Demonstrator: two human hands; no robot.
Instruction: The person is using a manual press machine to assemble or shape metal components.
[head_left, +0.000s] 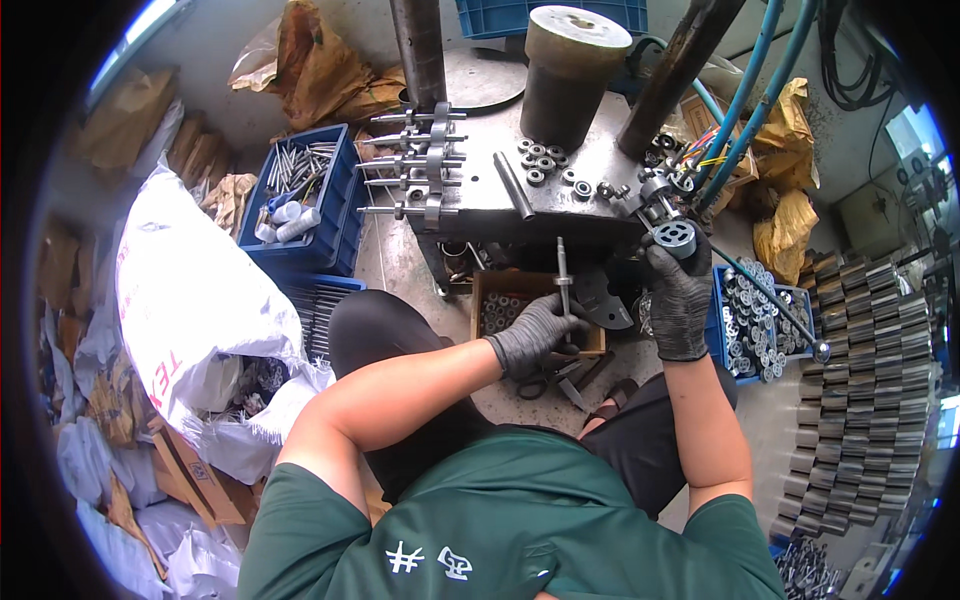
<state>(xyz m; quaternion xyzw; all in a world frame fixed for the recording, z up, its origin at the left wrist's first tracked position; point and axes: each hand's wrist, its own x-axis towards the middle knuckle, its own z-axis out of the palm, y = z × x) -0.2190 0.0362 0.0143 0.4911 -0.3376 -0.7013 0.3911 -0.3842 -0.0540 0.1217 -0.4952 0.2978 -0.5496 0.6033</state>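
Note:
Both my hands wear dark grey gloves. My left hand (538, 332) is closed around the lower end of a slim metal shaft (562, 262), which stands nearly upright with a wider collar partway along it. My right hand (680, 300) grips a round metal end cap (675, 236) with slots in its face, at the right front corner of the steel workbench (480, 186). Just beyond that cap, a metal fixture (655, 190) sits at the bench edge. Small ring bearings (543, 162) lie in a cluster on the bench, beside a loose metal rod (514, 186).
Assembled shafts with rotors (436, 160) line the bench's left side. A thick metal cylinder (572, 80) stands behind, between two posts. Blue crates (345, 205) are at left, another with slotted discs (755, 330) at right. Stacked metal sleeves (850, 400) fill the far right. Scissors (545, 382) lie below.

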